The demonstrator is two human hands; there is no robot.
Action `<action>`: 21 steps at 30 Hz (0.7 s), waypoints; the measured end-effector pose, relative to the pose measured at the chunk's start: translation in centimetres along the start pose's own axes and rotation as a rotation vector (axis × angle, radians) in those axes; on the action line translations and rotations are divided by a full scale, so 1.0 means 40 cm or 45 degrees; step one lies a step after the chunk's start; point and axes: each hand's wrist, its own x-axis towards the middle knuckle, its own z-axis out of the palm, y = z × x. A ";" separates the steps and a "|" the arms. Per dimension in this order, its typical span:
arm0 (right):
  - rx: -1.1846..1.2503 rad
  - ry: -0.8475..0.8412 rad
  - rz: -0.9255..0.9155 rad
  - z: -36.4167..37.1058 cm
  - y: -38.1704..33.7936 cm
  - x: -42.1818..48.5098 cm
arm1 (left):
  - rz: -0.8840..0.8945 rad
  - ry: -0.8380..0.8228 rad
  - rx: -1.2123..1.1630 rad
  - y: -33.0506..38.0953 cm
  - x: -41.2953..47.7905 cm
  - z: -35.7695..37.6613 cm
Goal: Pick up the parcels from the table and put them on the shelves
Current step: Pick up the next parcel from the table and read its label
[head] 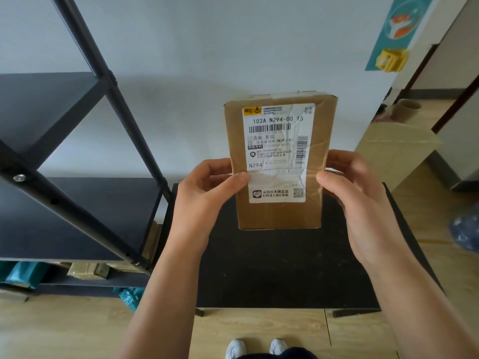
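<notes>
Parcel (278, 161) upright above black table (259, 268), left hand (204, 200) and right hand (360, 203) grip closed on its sides (label facing camera)

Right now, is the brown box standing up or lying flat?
Upright: the brown cardboard parcel is held off the black table, printed label facing the camera.

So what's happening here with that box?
A person holds a brown cardboard parcel upright in both hands, the left hand and right hand gripping its sides, its shipping label facing them. It is lifted above a black table. A dark shelving unit stands to the left, with some parcels already low down on it.
</notes>
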 end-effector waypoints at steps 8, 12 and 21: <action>-0.071 0.048 0.106 0.013 0.005 0.005 | -0.086 0.151 0.027 -0.019 0.008 0.027; -0.110 0.054 0.197 0.011 0.015 0.012 | -0.144 0.158 0.059 -0.025 0.011 0.038; -0.087 0.050 0.264 0.000 0.016 0.018 | -0.152 0.164 0.127 -0.027 0.013 0.055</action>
